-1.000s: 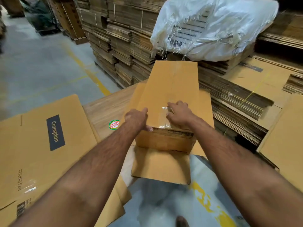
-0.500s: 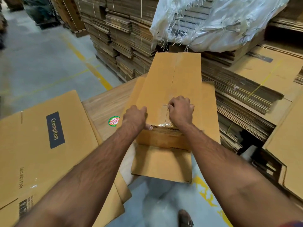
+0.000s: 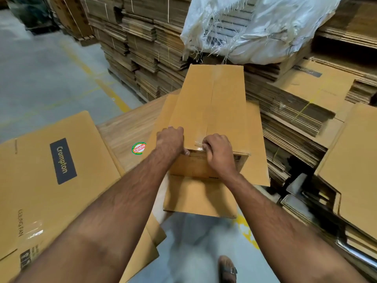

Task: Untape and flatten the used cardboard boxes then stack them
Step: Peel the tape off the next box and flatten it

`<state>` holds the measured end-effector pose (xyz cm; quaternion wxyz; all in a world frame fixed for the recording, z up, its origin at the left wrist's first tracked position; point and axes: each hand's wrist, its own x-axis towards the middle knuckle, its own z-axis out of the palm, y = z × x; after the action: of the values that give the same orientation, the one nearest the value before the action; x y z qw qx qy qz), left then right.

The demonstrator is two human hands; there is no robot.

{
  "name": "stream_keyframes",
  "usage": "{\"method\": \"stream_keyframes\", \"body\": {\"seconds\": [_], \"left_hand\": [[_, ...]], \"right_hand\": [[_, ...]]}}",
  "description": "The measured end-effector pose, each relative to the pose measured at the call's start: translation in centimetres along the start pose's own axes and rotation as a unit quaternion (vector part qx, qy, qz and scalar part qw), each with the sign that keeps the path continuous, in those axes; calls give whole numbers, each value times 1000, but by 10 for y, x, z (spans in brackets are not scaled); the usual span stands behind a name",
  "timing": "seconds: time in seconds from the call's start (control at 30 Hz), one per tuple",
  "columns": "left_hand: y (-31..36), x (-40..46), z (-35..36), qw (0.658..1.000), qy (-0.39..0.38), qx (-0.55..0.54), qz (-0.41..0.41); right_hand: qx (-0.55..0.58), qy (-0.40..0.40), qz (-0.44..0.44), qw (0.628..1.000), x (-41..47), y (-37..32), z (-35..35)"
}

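Note:
A long brown cardboard box (image 3: 212, 103) stands in front of me on a wooden board (image 3: 126, 131), its taped top seam running away from me and its lower flaps hanging open. My left hand (image 3: 171, 139) grips the box's near left top edge, thumb on the end face. My right hand (image 3: 216, 148) has curled fingers pinching the clear tape (image 3: 199, 142) at the near end of the seam. Flattened boxes lie to the left, the top one (image 3: 51, 170) printed "Crompton".
Tall stacks of flattened cardboard (image 3: 142, 48) rise behind and to the right. A white woven sack (image 3: 265, 27) lies on top of them. More flat sheets (image 3: 355, 160) lean at the right. Grey floor with yellow lines (image 3: 91, 74) lies to the left; my sandalled foot (image 3: 226, 268) shows below.
My right hand has slid back toward the box's near edge and curled on the tape end. My left hand has stayed on the left edge. The view has shifted slightly.

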<state>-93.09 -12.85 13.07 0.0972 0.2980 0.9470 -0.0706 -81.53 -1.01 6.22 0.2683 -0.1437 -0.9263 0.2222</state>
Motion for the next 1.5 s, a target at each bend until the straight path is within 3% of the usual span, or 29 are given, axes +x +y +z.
{"method": "stream_keyframes", "body": {"seconds": [0.67,0.87,1.03,1.17,1.33,1.5], "left_hand": [[-9,-4,19,996,1,-89,9],[-8,-4,8,995,-41,-94,0],[-3,-6,4,993,-74,-95,-15],[5,-8,17,997,-34,-65,-36],[15,-13,29,998,18,-45,-50],[20,-13,34,997,32,-32,-56]], "right_hand": [[-111,37,2,993,-83,-39,1],[-132,54,-6,990,-94,-40,5],[-162,9,-54,985,-129,-37,24],[-145,-18,1,989,-152,-27,35],[-178,-70,-24,981,-164,-14,37],[-248,-173,-22,953,-185,0,44]]}}
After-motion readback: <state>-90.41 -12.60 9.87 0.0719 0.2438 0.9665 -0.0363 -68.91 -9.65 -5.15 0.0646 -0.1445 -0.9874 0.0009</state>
